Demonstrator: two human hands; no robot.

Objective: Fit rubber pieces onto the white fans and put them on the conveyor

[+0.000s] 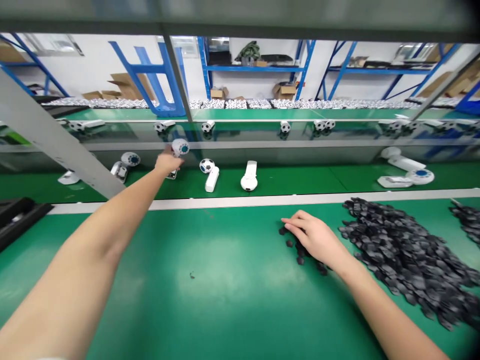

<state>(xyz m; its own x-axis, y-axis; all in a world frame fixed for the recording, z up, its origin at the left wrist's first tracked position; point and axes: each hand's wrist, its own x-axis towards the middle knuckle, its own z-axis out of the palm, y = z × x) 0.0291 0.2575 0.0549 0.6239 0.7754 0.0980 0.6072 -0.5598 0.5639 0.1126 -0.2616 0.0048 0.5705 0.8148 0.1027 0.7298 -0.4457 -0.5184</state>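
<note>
My left hand [168,162] is stretched out over the green conveyor, its fingers closed on a white device [180,146] with a round head. On the near green table, my right hand [313,237] is over a few small black pieces [300,252], thumb and fingertips pinched together at a black piece [282,230]. Whether that piece is gripped is hard to make out. A device with a football-patterned ball [207,166] and a plain white one [249,176] lie on the conveyor between my hands.
A big heap of black pieces [405,250] spreads at the right. White devices [420,176] lie on the conveyor at the right, others at the left. A grey post [56,135] slants across the left side, near a black tray [18,220]. Blue shelves [255,68] stand behind.
</note>
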